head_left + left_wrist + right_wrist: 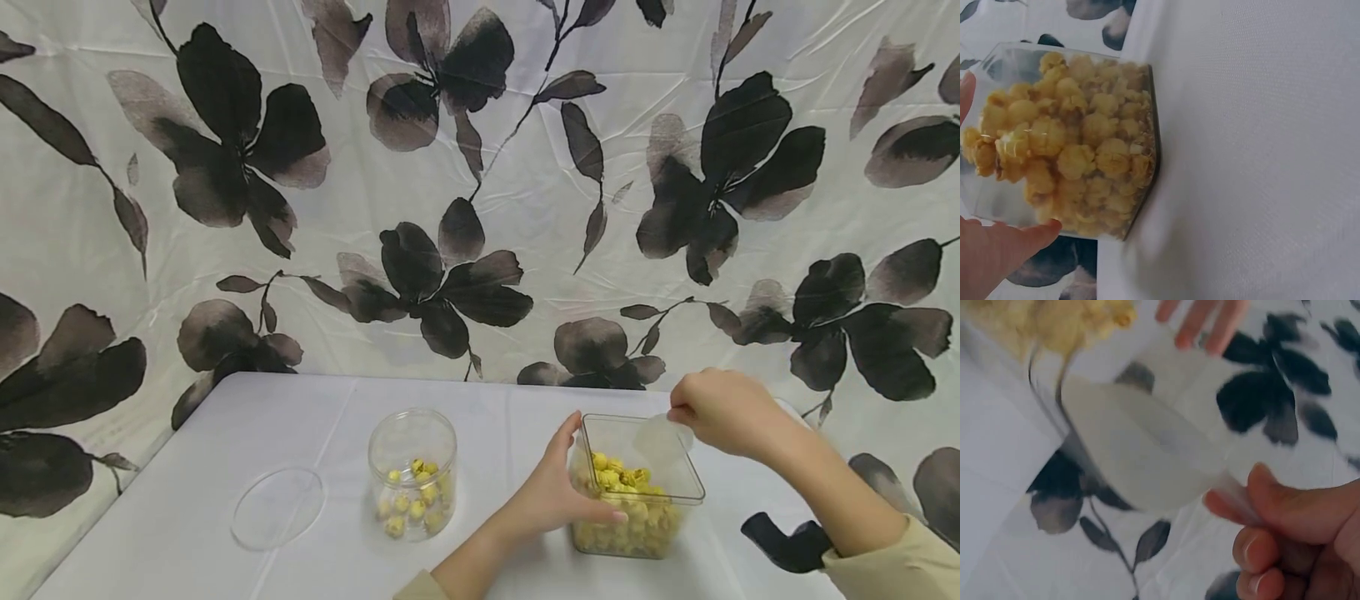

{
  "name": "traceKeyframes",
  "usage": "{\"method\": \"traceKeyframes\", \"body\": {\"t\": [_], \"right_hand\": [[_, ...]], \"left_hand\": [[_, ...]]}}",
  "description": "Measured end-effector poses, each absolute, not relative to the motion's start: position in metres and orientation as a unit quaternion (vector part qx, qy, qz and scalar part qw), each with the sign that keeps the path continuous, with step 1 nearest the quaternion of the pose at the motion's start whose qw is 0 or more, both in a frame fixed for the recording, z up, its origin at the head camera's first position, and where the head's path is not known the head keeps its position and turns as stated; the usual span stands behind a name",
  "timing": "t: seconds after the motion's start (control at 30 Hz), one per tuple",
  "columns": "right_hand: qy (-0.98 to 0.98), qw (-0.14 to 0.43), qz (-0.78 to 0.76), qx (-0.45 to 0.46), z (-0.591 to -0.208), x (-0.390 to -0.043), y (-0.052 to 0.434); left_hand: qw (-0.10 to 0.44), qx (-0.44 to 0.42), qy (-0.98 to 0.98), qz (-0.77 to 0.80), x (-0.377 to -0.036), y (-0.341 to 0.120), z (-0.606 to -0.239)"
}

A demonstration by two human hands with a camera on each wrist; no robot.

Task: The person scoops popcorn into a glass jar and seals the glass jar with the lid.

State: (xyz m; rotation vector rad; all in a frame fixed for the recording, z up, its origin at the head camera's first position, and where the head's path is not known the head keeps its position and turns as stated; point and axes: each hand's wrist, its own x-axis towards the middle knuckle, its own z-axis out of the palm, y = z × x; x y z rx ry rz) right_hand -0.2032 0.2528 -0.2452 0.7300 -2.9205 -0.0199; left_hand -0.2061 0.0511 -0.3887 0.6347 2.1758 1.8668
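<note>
Nearest the lens: sleeve cuffs at bottom edge, left forearm rising from bottom centre. Going left to right across white table: clear round lid lying flat, on its own near left edge. Round clear jar next, upright, open top, yellow popcorn pieces in lower part, well apart from lid. Left hand just right of jar, fingers straight-ish and spread, pressed flat against near-left wall of square clear container; thumb on side wall, fingertips touching wall in left wrist view; steadying, not wrapped round. Container upright on table, right of centre, open top, roughly half full of yellow popcorn. Right hand above far-right corner of container, fingers curled, thumb and forefinger pinching handle of translucent white scoop. Scoop bowl tipped down inside container mouth, above the popcorn; contents of scoop cannot tell. Black object on table at right, beneath right forearm, partly hidden. Floral black-and-white cloth behind as backdrop.
</note>
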Motion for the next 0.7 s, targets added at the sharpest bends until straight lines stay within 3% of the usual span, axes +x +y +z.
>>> {"method": "traceKeyframes", "body": {"t": [0.23, 0.7], "right_hand": [[-0.953, 0.093, -0.132, 0.258, -0.267, -0.196, 0.223], [-0.954, 0.094, -0.151, 0.24, -0.282, -0.191, 0.209]], "left_hand": [[0.114, 0.207, 0.732, 0.639, -0.209, 0.057, -0.392], [0.088, 0.217, 0.745, 0.624, -0.211, 0.057, -0.395]]}}
